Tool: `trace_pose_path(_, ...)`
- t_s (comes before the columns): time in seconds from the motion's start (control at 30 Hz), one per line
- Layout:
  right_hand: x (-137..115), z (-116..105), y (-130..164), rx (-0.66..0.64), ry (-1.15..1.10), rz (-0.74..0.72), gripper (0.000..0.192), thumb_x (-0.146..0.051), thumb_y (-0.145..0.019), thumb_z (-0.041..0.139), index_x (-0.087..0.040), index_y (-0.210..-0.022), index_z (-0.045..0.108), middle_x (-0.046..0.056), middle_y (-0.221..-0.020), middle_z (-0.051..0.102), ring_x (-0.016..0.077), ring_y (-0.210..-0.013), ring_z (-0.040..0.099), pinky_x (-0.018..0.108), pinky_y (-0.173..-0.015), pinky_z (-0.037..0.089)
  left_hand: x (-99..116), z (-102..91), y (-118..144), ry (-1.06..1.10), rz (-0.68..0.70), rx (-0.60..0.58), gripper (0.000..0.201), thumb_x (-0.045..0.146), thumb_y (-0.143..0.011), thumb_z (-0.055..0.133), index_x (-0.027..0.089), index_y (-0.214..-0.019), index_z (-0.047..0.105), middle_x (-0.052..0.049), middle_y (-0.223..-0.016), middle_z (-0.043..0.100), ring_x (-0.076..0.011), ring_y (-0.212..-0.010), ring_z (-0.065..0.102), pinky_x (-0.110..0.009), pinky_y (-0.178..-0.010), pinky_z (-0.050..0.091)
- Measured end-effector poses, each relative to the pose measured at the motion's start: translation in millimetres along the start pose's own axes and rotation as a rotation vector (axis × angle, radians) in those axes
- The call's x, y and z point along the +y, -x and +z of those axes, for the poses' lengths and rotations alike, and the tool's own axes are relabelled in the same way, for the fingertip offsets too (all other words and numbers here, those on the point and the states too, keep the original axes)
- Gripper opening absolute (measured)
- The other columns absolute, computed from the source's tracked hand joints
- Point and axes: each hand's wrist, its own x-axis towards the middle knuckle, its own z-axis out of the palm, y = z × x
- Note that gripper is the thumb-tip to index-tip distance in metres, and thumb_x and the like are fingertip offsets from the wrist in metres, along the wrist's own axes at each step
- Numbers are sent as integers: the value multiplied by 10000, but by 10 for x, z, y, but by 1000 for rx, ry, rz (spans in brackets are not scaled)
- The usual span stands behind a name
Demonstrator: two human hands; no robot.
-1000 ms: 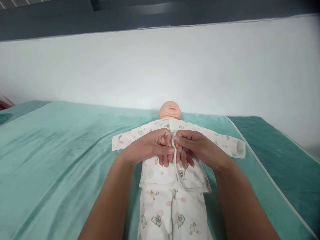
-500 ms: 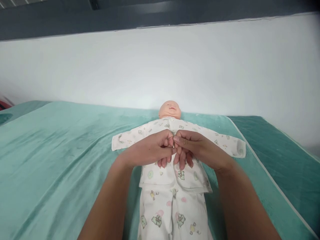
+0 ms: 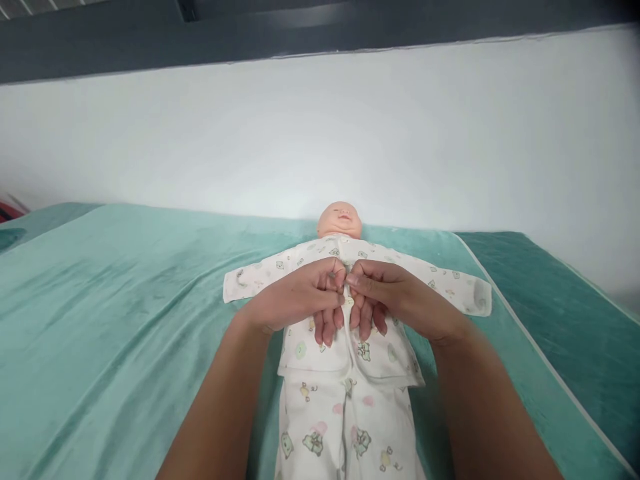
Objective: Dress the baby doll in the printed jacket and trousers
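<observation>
A baby doll (image 3: 340,220) lies on its back, dressed in a white long-sleeved baby shirt (image 3: 313,357) with small animal prints and matching trousers (image 3: 327,413). Over the chest, my left hand (image 3: 315,293) pinches the shirt's front edge, thumb beside a pale button (image 3: 349,302). My right hand (image 3: 383,287) grips the opposite front edge between thumb and forefinger, close to my left fingertips. The other fingers of both hands curl loosely down against the fabric. My fingers partly hide the cloth they hold.
A green plush sheet (image 3: 125,300) spreads under the doll, wrinkled on the left. A darker green cover (image 3: 555,307) with a pale border lies at the right. Behind the doll's head rises a white wall (image 3: 250,140), with a dark band (image 3: 300,33) across its top.
My left thumb and fingers have drawn slightly left and down, so the gap between my hands is wider and the button now shows. The right hand has barely moved.
</observation>
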Motion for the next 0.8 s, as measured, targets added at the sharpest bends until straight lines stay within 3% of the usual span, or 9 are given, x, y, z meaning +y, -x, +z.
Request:
trace_pose_path(0.2,-2,-24,23,-58,35,-27,191,-393,-929,580,-214,-972,528,-7,-690,705,134,-606,692,175,-475,439,-7,-12,8,12,13,4,138,203,-817,569,196,-829,432,11,-597,643,-117,-443,600,-199,-407,459)
trace_pose_path(0.4,14,-32,21,-56,21,-34,199,-394,-912,601,-213,-947,524,1,-714,704,141,-613,693,186,-477,444,-20,-57,7,46,26,-58,136,144,-821,548,200,-826,424,14,-638,659,-123,-458,621,-206,-420,465)
trace_pose_path(0.57,10,-34,22,-38,24,-33,211,-420,-914,583,-216,-942,537,-5,-628,692,126,-481,635,184,-425,413,39,-53,52,-36,-41,-142,138,136,-815,565,203,-841,447,23,-668,671,-127,-509,647,-195,-439,460)
trace_pose_path(0.67,-11,-40,33,-23,14,-23,201,-415,-917,572,-217,-922,537,-10,-604,681,120,-447,608,185,-407,399,73,-77,95,-92,-82,-139,98,253,-853,595,187,-909,549,4,-691,688,-115,-506,640,-191,-444,458)
trace_pose_path(0.8,-36,-48,45,40,-23,-77,204,-417,-912,578,-219,-891,533,0,-669,691,118,-486,615,199,-421,405,68,-160,157,-166,-118,-74,306,411,-903,548,164,-1048,657,-27,-666,693,-101,-439,592,-184,-388,399)
